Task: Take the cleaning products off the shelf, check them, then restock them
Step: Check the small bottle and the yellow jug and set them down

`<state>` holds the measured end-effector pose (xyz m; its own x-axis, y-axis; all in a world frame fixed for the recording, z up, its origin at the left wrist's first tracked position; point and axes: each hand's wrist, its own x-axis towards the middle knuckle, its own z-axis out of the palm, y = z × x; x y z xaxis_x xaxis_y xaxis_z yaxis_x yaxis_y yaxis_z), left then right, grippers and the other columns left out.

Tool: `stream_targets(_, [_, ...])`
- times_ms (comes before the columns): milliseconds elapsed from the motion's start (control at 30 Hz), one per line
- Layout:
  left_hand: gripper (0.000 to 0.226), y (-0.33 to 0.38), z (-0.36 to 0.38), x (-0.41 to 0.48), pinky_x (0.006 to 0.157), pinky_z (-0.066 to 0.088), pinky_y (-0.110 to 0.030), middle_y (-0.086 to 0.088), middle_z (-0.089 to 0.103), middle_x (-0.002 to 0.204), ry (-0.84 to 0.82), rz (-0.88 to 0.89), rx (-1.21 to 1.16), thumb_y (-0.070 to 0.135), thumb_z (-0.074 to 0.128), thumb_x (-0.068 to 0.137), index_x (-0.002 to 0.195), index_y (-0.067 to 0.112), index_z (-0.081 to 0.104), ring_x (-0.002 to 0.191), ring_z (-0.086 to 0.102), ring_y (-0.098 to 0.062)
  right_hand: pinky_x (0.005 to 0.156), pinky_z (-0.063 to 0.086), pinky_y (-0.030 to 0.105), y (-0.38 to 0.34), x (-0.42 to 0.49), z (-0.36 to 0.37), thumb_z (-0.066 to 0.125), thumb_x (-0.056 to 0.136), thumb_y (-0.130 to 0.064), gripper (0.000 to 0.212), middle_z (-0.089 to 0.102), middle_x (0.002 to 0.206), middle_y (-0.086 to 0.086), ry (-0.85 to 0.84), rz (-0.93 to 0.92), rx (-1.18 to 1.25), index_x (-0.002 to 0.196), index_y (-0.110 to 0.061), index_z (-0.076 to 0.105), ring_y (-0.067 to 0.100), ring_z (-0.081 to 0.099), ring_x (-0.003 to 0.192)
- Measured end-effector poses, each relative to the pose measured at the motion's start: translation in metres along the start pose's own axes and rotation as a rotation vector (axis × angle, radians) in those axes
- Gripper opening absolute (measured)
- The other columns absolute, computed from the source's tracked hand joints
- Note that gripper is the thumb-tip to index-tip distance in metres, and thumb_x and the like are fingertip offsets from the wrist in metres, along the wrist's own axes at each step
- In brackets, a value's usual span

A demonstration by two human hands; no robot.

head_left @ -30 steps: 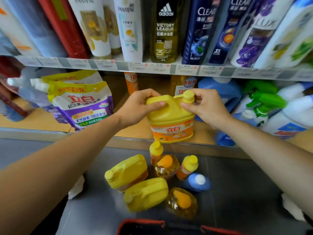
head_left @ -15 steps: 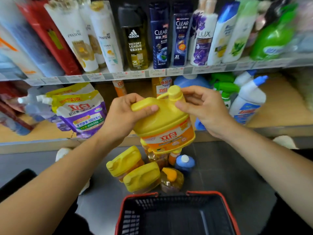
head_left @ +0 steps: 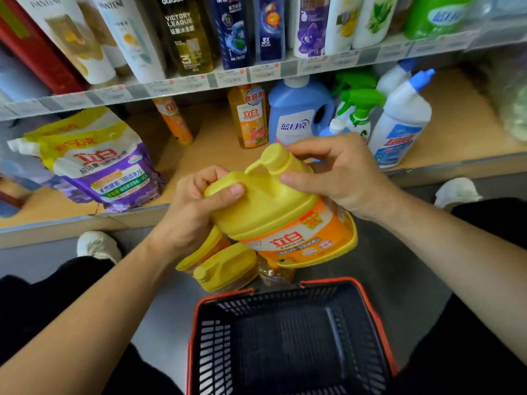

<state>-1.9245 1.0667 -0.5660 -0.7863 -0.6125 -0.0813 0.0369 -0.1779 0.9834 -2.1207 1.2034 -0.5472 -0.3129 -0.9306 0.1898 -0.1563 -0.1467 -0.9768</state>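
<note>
A large yellow detergent jug with an orange label hangs tilted in front of the lower shelf. My left hand grips its handle at the left. My right hand holds the shoulder beside its yellow pump cap. Below it, more yellow jugs lie on the grey floor, partly hidden by the held one. On the lower shelf stand an orange dish-soap bottle, a blue detergent bottle, green spray bottles and a white toilet cleaner.
A black basket with a red rim sits on the floor just under my hands. Purple and yellow refill pouches lean at the shelf's left. Shampoo bottles line the upper shelf. My white shoes flank the floor bottles.
I have drawn the yellow jug off the shelf toward me and tilted it. The view has pulled back, bringing the basket in.
</note>
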Motion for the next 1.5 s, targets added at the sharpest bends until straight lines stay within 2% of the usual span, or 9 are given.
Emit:
stream_targets(100, [0.010,0.000,0.003,0.000,0.057,0.052,-0.023,-0.001,0.066,0.069,-0.018,0.036,0.025,0.011,0.070,0.078,0.072,0.015,0.063,0.064,0.062,-0.012,0.087,0.053,0.022,-0.002,-0.013,0.013,0.086,0.076,-0.023,0.036,0.072,0.102,-0.007,0.238,-0.249,-0.407,0.109,-0.017,0.072,0.005,0.068,0.099])
stream_targets(233, [0.011,-0.001,0.007,0.001,0.057,0.051,-0.023,0.000,0.066,0.069,-0.019,0.061,0.082,0.014,0.073,0.077,0.072,0.018,0.064,0.065,0.062,-0.012,0.088,0.054,0.030,0.002,-0.021,0.027,0.085,0.077,-0.023,0.040,0.074,0.104,0.006,0.424,-0.298,-0.606,0.111,-0.003,0.075,0.018,0.069,0.097])
stream_targets(400, [0.014,0.001,0.007,0.004,0.058,0.053,-0.026,-0.006,0.067,0.073,0.004,0.056,0.134,0.014,0.075,0.075,0.076,0.012,0.062,0.068,0.064,-0.016,0.090,0.049,0.016,0.004,-0.011,0.012,0.086,0.075,-0.017,0.042,0.073,0.105,-0.006,0.234,-0.143,-0.287,0.115,-0.017,0.071,0.002,0.067,0.102])
stream_targets(533, [0.016,0.000,0.005,0.005,0.063,0.052,-0.031,-0.020,0.063,0.081,0.009,0.049,0.144,0.014,0.075,0.074,0.078,0.008,0.061,0.074,0.061,-0.026,0.089,0.054,0.021,0.009,-0.001,-0.003,0.081,0.078,-0.011,0.041,0.076,0.108,-0.007,-0.031,-0.026,0.065,0.116,-0.021,0.069,0.009,0.069,0.108])
stream_targets(700, [0.009,-0.001,0.001,0.003,0.061,0.054,-0.028,-0.007,0.069,0.073,-0.007,0.033,0.102,0.013,0.074,0.074,0.074,0.013,0.065,0.068,0.065,-0.018,0.090,0.053,0.022,0.012,0.007,-0.020,0.063,0.089,-0.013,0.035,0.075,0.113,-0.002,-0.226,0.121,0.259,0.125,-0.014,0.063,0.012,0.068,0.111])
stream_targets(933, [0.033,-0.001,0.000,0.002,0.063,0.055,-0.030,-0.007,0.069,0.075,-0.029,0.009,0.089,0.035,0.092,0.061,0.074,0.016,0.068,0.071,0.066,-0.019,0.085,0.053,0.025,0.010,0.006,-0.013,0.065,0.089,-0.021,0.033,0.073,0.109,-0.001,-0.238,0.126,0.199,0.122,-0.014,0.065,0.012,0.066,0.105])
stream_targets(1167, [0.031,-0.002,0.008,0.001,0.061,0.054,-0.030,-0.004,0.070,0.075,-0.005,0.050,0.247,0.034,0.084,0.067,0.078,0.011,0.067,0.072,0.066,-0.018,0.080,0.053,0.033,0.003,0.005,-0.003,0.075,0.083,-0.018,0.016,0.069,0.093,-0.012,-0.105,-0.071,-0.397,0.097,-0.021,0.070,0.005,0.063,0.089])
stream_targets(1333, [0.038,0.000,0.012,0.000,0.055,0.049,-0.033,-0.017,0.069,0.079,-0.011,0.128,0.459,0.034,0.085,0.071,0.083,0.003,0.068,0.067,0.062,-0.021,0.079,0.045,0.014,0.005,0.002,0.003,0.075,0.085,-0.009,0.011,0.070,0.091,-0.006,-0.154,-0.108,-0.444,0.095,-0.015,0.076,0.005,0.064,0.090])
stream_targets(1500, [0.038,0.003,0.011,-0.003,0.057,0.050,-0.044,-0.015,0.072,0.081,-0.032,0.175,0.547,0.036,0.088,0.071,0.085,0.005,0.070,0.071,0.065,-0.035,0.076,0.042,0.011,0.007,0.001,0.009,0.078,0.084,-0.009,0.006,0.063,0.081,-0.015,-0.155,-0.118,-0.446,0.089,-0.011,0.075,0.001,0.059,0.081])
